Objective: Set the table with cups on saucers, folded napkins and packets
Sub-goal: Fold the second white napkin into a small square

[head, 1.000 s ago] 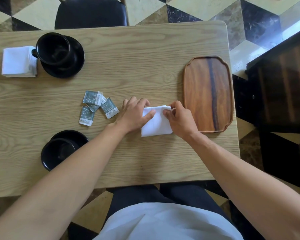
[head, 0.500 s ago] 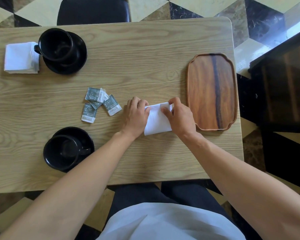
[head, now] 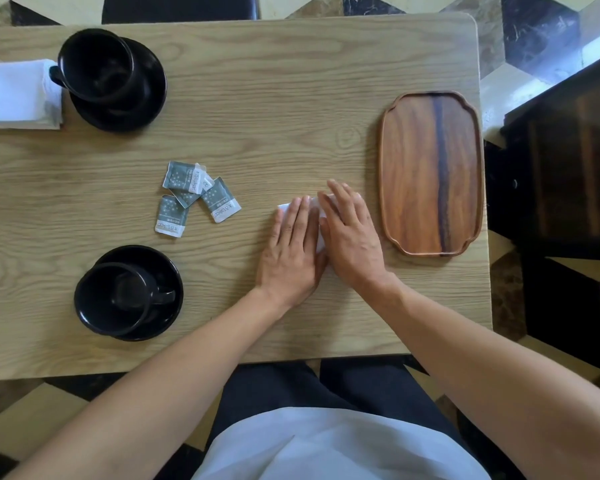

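Below, oak table (head: 291,98) (checkered floor (head: 534,29) beyond)

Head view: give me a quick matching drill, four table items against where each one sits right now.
Items:
1. wooden tray
2. packets
3. napkin being folded
4. finished napkin

Places:
A. far left corner, beside the far cup
B. table's right edge, bare
C. under both flat hands, left hand and right hand
D. loose heap mid-table, between the two saucers

Pairs: 1-B, 2-D, 3-C, 4-A
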